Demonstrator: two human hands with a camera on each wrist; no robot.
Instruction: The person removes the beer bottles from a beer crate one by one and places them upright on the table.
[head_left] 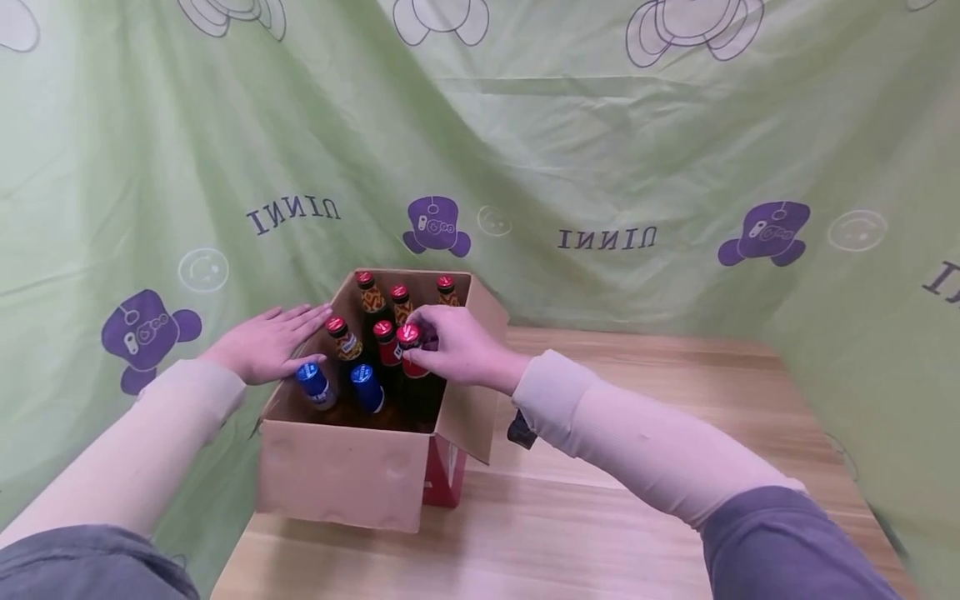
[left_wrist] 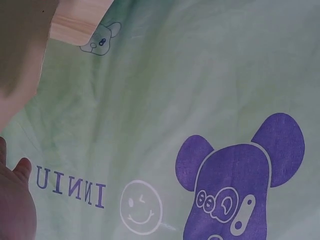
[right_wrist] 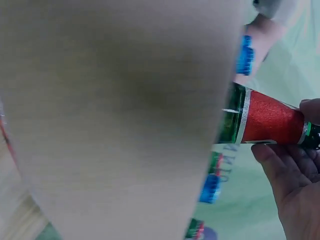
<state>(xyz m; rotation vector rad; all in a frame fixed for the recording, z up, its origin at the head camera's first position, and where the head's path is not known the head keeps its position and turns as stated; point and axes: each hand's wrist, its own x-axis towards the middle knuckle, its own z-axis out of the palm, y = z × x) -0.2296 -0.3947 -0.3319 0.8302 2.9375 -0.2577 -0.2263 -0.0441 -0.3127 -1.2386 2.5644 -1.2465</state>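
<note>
My right hand (head_left: 467, 346) pinches a green glass beer bottle (head_left: 413, 365) by its neck, over the right side of a cardboard box (head_left: 341, 471). In the right wrist view, the bottle's red neck label (right_wrist: 272, 120) shows between thumb and fingers; its lower part is hidden behind a box flap (right_wrist: 125, 120). My left hand (head_left: 270, 343) rests with straight fingers along the box's left rim. Below its thumb stands a blue-capped bottle (head_left: 317, 387). Only part of the left hand (left_wrist: 17, 200) shows in its wrist view.
Several red-capped bottles (head_left: 347, 340) and another blue-capped bottle (head_left: 368, 390) stand in the box. Its right flap (head_left: 468, 417) hangs outward over the wooden table (head_left: 600, 517). A green printed curtain (head_left: 540, 167) encloses the back and sides.
</note>
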